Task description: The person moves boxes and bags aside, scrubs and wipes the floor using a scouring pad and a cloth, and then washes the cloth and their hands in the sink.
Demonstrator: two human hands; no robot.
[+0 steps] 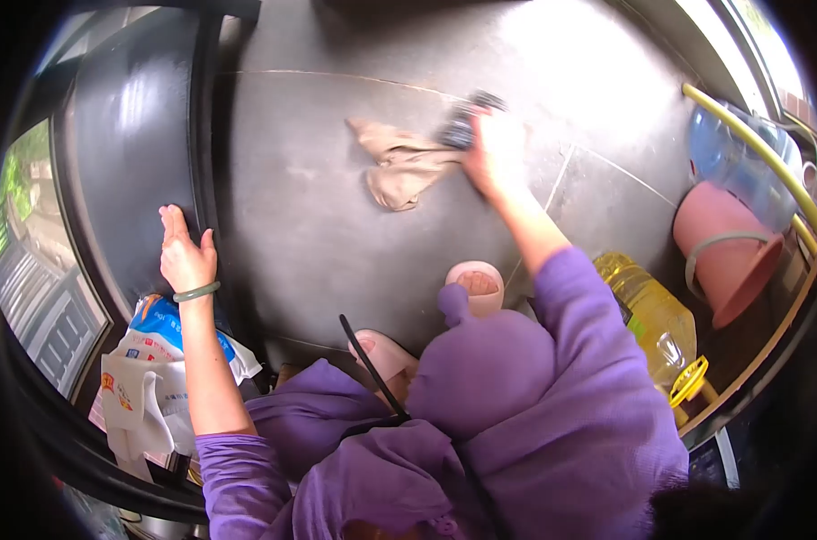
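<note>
My right hand (498,153), smeared by motion, is low over the grey floor and closed on a bunched cloth. The cloth's beige part (404,171) trails to the left on the floor. At my fingers is a dark grey part (462,124), too blurred to tell whether it is a separate piece. My left hand (188,256), with a green bangle (197,292) at its wrist, rests against a dark smooth panel (134,135). Its fingers are stretched out and it holds nothing.
Printed plastic bags (152,360) sit below my left hand. To the right lie a large bottle of yellow liquid (647,310) and a tipped pink bucket (719,238). Behind them are a clear blue water jug (741,148) and a yellow pole (755,144). My slippers (476,277) are on the floor tiles.
</note>
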